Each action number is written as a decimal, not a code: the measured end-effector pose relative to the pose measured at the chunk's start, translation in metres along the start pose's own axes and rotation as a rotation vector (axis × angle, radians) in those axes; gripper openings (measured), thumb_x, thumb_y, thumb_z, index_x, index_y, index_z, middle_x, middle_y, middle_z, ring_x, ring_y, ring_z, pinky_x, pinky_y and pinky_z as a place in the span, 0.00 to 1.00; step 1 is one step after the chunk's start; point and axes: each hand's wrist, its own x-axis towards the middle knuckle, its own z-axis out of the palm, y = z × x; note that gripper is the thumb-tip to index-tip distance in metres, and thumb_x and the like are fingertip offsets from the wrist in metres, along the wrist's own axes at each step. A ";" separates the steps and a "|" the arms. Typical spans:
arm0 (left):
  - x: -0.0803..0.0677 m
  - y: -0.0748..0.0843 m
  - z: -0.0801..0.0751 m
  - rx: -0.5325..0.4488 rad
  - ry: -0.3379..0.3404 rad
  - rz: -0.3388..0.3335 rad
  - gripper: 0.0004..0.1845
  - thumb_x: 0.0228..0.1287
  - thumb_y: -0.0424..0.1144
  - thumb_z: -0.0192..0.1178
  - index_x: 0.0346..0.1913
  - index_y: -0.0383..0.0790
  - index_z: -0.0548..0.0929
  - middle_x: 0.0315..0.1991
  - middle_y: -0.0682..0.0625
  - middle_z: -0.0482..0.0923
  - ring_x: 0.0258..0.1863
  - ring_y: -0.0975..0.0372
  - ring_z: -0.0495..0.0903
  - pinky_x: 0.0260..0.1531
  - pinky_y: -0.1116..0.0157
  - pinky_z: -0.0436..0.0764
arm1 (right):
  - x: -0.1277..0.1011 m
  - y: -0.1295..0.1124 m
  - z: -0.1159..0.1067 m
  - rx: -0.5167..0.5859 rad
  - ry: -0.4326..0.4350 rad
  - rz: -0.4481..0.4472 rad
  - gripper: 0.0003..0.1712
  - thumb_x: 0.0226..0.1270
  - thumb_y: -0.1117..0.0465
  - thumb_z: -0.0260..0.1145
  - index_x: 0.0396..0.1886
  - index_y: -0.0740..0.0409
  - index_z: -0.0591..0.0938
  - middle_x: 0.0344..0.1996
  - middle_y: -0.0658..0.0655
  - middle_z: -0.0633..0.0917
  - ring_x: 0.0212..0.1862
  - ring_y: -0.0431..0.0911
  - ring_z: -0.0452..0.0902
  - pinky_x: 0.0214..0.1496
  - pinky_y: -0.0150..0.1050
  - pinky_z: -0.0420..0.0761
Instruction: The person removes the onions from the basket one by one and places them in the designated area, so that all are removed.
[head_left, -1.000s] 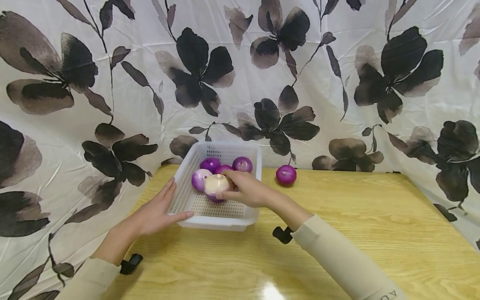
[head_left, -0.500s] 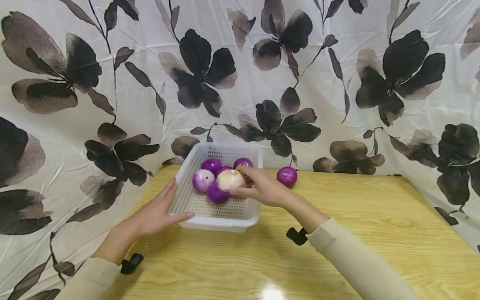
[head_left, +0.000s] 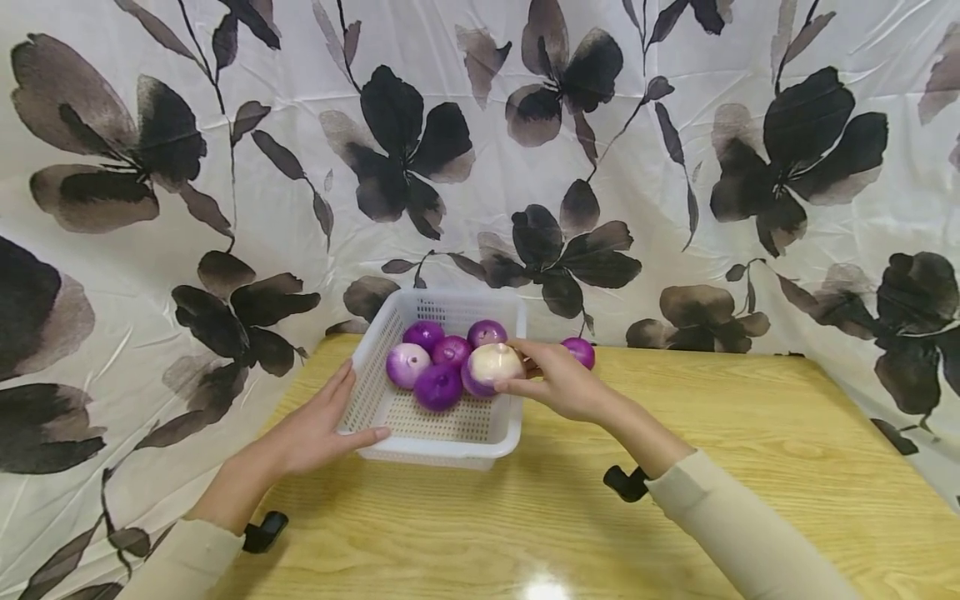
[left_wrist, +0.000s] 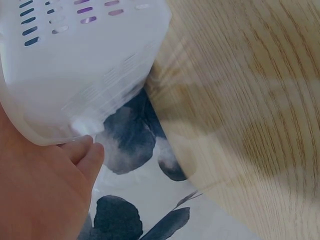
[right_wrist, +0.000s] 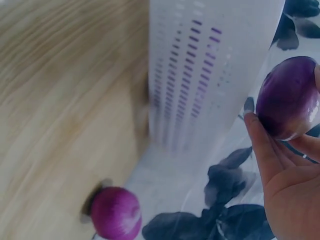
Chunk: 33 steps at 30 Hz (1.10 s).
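My right hand (head_left: 566,379) holds a red onion (head_left: 489,368) with a pale cream top and purple underside over the right side of the white plastic basket (head_left: 450,450). In the right wrist view, that onion (right_wrist: 287,97) shows its purple side above the basket's rim, between thumb and fingers. My left hand (head_left: 311,425) grips the basket's front left corner, thumb over the rim and fingers along the outer wall. Inside the basket sit several purple onions, among them a dark one (head_left: 438,387) at the front and a paler one (head_left: 408,365) at the left.
One more purple onion (head_left: 579,352) lies on the wooden table (head_left: 712,450) right of the basket, partly behind the right hand. A floral cloth (head_left: 450,208) hangs along the table's back and left side. Both wrists carry small black devices.
My right hand has lifted the pale-topped onion from among the others and carried it rightward, uncovering the dark onion at the front. The left hand stays on the basket.
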 end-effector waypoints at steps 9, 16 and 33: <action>-0.001 -0.001 0.001 -0.006 0.005 -0.001 0.65 0.64 0.74 0.56 0.80 0.26 0.41 0.83 0.34 0.33 0.78 0.34 0.47 0.73 0.36 0.56 | -0.013 0.014 -0.007 -0.017 0.018 0.026 0.27 0.69 0.52 0.73 0.61 0.62 0.79 0.44 0.55 0.86 0.49 0.48 0.85 0.55 0.43 0.85; -0.002 0.001 0.000 -0.007 0.006 -0.002 0.65 0.63 0.75 0.56 0.80 0.26 0.42 0.82 0.34 0.33 0.78 0.33 0.47 0.72 0.35 0.57 | -0.021 0.021 -0.016 -0.021 0.012 0.051 0.34 0.69 0.53 0.72 0.69 0.65 0.74 0.49 0.59 0.84 0.51 0.49 0.85 0.56 0.45 0.85; -0.001 0.000 0.001 0.003 0.006 -0.005 0.65 0.63 0.75 0.55 0.80 0.26 0.42 0.82 0.34 0.32 0.78 0.34 0.47 0.72 0.36 0.56 | -0.039 0.045 -0.038 -0.119 0.036 0.121 0.32 0.70 0.52 0.71 0.66 0.65 0.75 0.50 0.60 0.84 0.51 0.52 0.84 0.54 0.50 0.85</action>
